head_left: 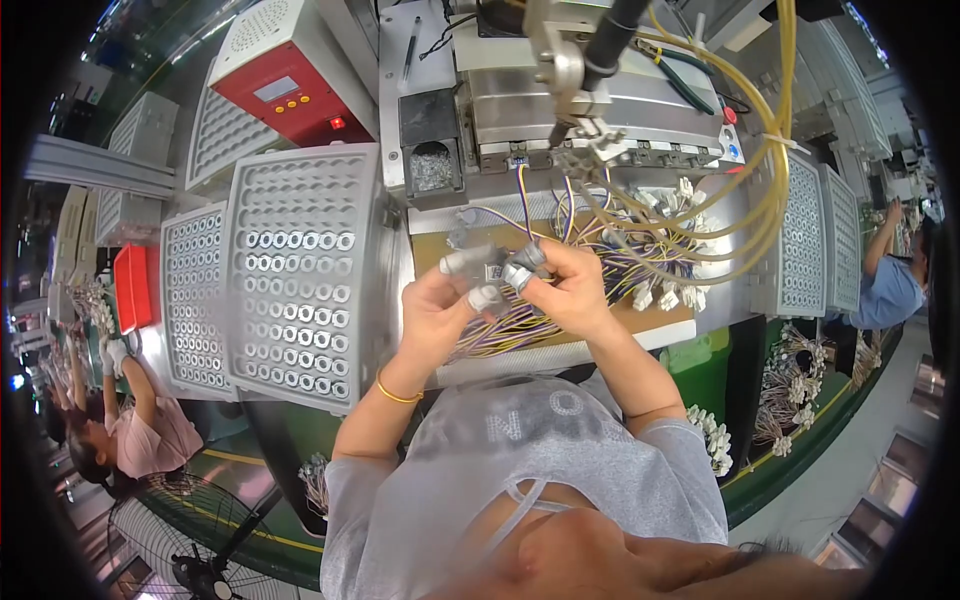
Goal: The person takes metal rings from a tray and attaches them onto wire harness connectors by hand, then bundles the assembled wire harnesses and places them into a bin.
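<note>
— Purple-and-yellow wire harness (pixel 500 325) sits dead centre over the bench, pinched between both hands

— Who has what?

— Left hand (pixel 440 300) clamps the small grey connector (pixel 490 272) with capped fingertips (pixel 487 297); right hand (pixel 568 285) nips the leads at one o'clock of it

— Handling?

— Light and floppy, I'd judge; thin strands likely kink or pull out, so hold the stiff plastic body, not the wires, with more white-plugged bundles (pixel 665 290) at three o'clock

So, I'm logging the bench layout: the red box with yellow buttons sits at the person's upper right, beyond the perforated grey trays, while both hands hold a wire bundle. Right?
Not quite. The head view shows the red box with yellow buttons at the person's upper left, beyond the perforated grey trays. The rest holds: left hand and right hand hold the wire bundle.
</note>
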Demonstrator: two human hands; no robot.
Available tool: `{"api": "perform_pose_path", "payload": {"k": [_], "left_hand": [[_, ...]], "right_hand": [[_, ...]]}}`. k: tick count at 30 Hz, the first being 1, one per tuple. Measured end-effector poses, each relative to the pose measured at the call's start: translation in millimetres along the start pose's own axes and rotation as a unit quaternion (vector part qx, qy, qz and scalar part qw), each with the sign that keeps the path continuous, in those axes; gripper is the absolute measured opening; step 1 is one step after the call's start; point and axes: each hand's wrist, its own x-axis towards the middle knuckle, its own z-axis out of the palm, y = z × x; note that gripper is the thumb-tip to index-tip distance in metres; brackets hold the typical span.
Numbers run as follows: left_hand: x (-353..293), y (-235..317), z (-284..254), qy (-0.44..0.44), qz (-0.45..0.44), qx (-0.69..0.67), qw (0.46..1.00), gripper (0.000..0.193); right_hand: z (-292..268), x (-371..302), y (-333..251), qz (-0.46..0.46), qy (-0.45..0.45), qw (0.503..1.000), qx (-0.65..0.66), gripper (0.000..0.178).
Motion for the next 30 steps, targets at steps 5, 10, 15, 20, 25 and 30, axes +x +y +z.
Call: {"api": "perform_pose_path", "payload": {"k": [5,10,15,20,25,30], "left_hand": [[-0.8,-3.4,4.9,0.021,0.054,0.060,0.997,0.033],[3.8,3.0,7.7,0.005,0.086,0.146,0.986,0.027],[12.6,0.5,18.1,0.066,-0.057,-0.042,0.995,0.022],[22.7,-4.3,25.4,0.001,-0.090,-0.121,0.989,0.024],[36.8,-26.7,40.8,-0.091,-0.124,-0.174,0.973,0.035],[59.4,-89.8,20.6,-0.094,-0.040,0.192,0.976,0.044]], "right_hand": [[-9.8,7.5,-18.8,-0.114,-0.019,0.989,-0.088,0.009],[-13.6,8.9,-15.4,-0.106,-0.061,0.987,-0.104,0.009],[-9.8,-3.3,-13.6,0.021,-0.071,0.997,-0.030,0.017],[-24.0,-6.7,-5.8,-0.019,-0.039,0.997,-0.059,0.020],[-48.2,-8.3,11.1,0.089,-0.030,0.981,0.167,0.020],[-88.6,6.1,61.8,0.017,0.317,0.927,0.198,0.001]]}}
